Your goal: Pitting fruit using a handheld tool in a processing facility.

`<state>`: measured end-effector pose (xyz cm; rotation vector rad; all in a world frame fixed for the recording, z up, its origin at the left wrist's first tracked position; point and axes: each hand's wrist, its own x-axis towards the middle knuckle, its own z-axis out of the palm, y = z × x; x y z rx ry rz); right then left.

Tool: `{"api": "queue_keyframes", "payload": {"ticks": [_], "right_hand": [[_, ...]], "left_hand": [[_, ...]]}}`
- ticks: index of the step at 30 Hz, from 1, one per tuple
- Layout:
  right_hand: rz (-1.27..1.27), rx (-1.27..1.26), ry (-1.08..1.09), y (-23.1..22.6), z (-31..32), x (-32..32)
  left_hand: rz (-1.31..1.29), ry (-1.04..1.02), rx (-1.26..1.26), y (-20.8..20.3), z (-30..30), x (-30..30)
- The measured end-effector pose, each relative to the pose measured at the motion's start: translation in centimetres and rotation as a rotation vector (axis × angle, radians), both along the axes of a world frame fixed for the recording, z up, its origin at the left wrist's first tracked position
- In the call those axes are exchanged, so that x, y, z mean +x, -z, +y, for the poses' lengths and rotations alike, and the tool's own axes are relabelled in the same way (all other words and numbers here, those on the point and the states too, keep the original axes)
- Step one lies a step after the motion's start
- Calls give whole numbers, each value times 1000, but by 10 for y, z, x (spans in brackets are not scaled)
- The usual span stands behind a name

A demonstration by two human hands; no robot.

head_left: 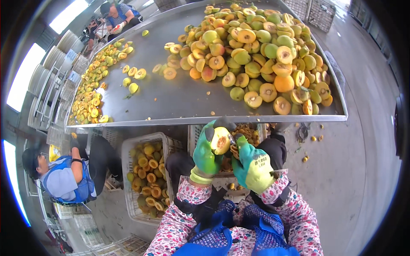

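My left hand point(204, 151), in a green and yellow work glove, is closed around a peach half point(221, 141) with its yellow cut face and brown centre showing. Close against the fruit's right side is my right hand point(255, 167), gloved alike. Its fingers are closed on a small metal tool point(232, 139), mostly hidden, so its exact kind cannot be told. Both hands are just below the table's front edge, over a white crate point(192, 135) holding brownish scraps point(247, 133).
A metal table point(145, 100) bears a large heap of halved peaches point(252, 51) and a smaller one point(92, 87) at its left. A white crate point(126, 170) of hollowed halves stands left of my knees. A person point(70, 179) sits at left; another point(121, 17) works farther off.
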<state>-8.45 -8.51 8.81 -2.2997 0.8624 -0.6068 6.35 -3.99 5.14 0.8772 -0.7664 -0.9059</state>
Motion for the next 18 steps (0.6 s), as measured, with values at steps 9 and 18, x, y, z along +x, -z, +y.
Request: {"api": "queue_keyframes", "payload": {"ticks": [9,18], "right_hand": [[145,-118,-14,10,11,-7],[265,-232,-94,19,17,-16]], "left_hand": [[77,-29,56,3,3,-23],[-265,-200,214,-10,13,-44]]}}
